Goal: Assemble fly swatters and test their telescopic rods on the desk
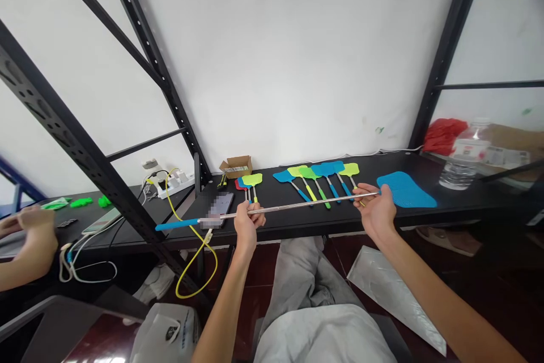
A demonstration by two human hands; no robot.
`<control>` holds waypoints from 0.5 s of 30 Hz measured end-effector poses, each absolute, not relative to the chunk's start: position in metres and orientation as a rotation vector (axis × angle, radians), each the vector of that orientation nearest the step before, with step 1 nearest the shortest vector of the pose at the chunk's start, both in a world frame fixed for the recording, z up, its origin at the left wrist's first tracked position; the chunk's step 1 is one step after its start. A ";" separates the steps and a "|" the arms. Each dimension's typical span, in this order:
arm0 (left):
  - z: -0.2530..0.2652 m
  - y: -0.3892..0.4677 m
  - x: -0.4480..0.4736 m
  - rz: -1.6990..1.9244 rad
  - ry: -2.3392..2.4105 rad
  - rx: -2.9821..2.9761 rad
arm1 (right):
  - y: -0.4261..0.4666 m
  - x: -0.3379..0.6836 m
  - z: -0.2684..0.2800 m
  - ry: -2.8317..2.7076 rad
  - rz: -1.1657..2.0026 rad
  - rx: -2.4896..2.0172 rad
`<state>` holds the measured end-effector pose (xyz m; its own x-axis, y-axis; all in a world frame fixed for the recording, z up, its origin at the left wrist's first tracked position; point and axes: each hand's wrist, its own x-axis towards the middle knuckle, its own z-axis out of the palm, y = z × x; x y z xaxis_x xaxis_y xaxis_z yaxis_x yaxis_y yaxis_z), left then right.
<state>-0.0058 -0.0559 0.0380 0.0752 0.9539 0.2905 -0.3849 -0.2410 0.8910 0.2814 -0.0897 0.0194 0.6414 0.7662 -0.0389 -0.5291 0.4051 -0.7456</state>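
Note:
A blue fly swatter with a long extended metal rod (pixel 297 205) stretches across in front of me, held nearly level above the black table (pixel 259 230). My left hand (pixel 247 221) is closed round the rod, with the blue handle (pixel 176 225) out to its left. At the other end my right hand (pixel 376 207) pinches the rod beside the blue flap (pixel 407 189). Behind the rod lie several short fly swatters in a row, among them a green one (pixel 314 179) and a blue one (pixel 293 180). Beyond my left hand rest a yellow-green swatter (pixel 252 180) and partly hidden red and blue ones.
A phone (pixel 220 207) and a small cardboard box (pixel 237 166) are on the table's left. A water bottle (pixel 463 153) stands at right. Black rack posts (pixel 159 68) frame the table; a yellow cable (pixel 216 267) hangs off its edge. Another person's arm (pixel 34 244) is far left.

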 end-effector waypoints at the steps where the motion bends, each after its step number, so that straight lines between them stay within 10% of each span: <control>1: 0.039 -0.056 -0.008 1.431 0.691 1.186 | -0.091 0.284 0.022 -0.336 0.859 -0.787; 15: 0.053 -0.050 -0.044 1.553 0.744 1.128 | -0.096 0.333 0.034 -0.304 0.732 -0.734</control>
